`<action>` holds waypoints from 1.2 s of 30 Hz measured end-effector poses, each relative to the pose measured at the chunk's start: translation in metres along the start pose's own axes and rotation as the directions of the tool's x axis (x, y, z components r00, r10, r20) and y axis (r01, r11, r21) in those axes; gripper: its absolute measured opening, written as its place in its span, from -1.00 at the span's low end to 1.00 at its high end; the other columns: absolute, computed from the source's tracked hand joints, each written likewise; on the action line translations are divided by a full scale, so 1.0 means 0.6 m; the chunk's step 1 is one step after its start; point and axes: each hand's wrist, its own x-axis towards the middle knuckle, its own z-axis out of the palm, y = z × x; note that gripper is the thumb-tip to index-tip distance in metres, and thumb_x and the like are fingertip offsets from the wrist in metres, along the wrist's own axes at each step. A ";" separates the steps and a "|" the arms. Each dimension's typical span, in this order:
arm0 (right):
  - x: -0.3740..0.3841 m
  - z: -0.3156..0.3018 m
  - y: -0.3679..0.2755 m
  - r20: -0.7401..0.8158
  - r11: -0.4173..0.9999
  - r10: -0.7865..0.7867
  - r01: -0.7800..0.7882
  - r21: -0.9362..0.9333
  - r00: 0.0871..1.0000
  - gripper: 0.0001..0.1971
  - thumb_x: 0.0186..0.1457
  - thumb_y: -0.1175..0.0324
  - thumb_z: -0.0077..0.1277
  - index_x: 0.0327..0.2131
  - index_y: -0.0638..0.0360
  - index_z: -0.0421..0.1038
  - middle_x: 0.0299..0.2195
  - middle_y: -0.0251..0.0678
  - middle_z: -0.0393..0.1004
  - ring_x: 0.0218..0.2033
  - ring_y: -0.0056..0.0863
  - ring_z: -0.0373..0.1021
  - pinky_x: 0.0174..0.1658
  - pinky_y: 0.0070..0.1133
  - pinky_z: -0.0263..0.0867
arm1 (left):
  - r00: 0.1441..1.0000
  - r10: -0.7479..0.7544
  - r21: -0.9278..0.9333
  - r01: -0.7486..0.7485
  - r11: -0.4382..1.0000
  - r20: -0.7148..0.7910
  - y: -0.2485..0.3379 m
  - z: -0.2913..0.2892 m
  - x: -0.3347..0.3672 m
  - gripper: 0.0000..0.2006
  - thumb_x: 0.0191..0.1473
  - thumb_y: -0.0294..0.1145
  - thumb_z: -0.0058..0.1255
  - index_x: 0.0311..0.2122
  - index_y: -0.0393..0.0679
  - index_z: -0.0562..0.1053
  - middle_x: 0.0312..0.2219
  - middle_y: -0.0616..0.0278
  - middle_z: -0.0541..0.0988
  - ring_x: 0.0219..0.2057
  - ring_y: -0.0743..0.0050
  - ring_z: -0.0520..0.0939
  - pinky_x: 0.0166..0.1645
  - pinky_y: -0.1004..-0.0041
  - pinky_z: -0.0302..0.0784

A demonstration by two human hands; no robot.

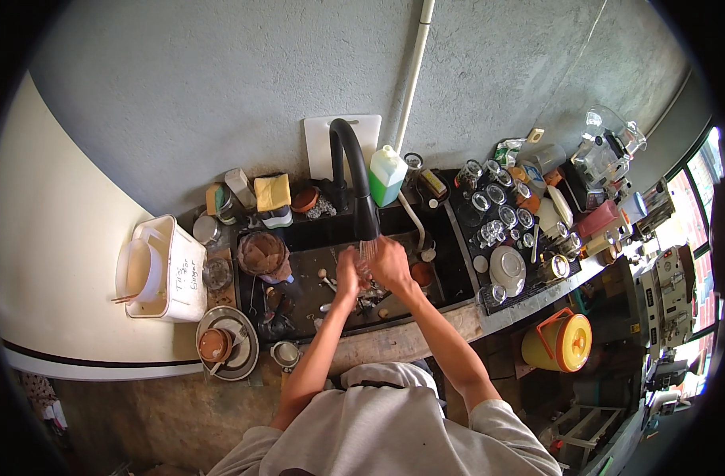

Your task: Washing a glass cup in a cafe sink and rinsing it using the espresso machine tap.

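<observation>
Black gooseneck faucet [366, 218], smooth and arched, above a dark sink [307, 260], spray head pointing straight down. Just beneath, clear glinting streaks [368, 250], too blurred for telling water from glass. Left hand [347, 274] and right hand [391, 263] close together around the streaks, fingers curled; cannot tell holding from empty. Below, metal cutlery [370, 301] jumbled on the sink floor. Behind, bottle of green liquid [386, 178] and white board [319, 151]. Off right, clear glassware [507, 215] in a crowded cluster.
</observation>
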 end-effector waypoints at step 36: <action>0.166 -0.582 0.285 0.069 0.991 0.131 -0.130 -0.018 0.989 -0.50 0.00 0.18 0.32 0.01 0.12 0.49 -0.34 -0.11 0.64 -0.29 -0.17 0.60 -0.19 -0.35 0.49 | 0.820 0.561 0.691 -0.342 0.637 -0.110 -0.275 0.110 0.211 -0.79 0.24 -0.25 0.13 -0.16 -0.15 0.50 -0.48 0.35 0.59 -0.48 0.63 0.59 -0.48 0.55 0.51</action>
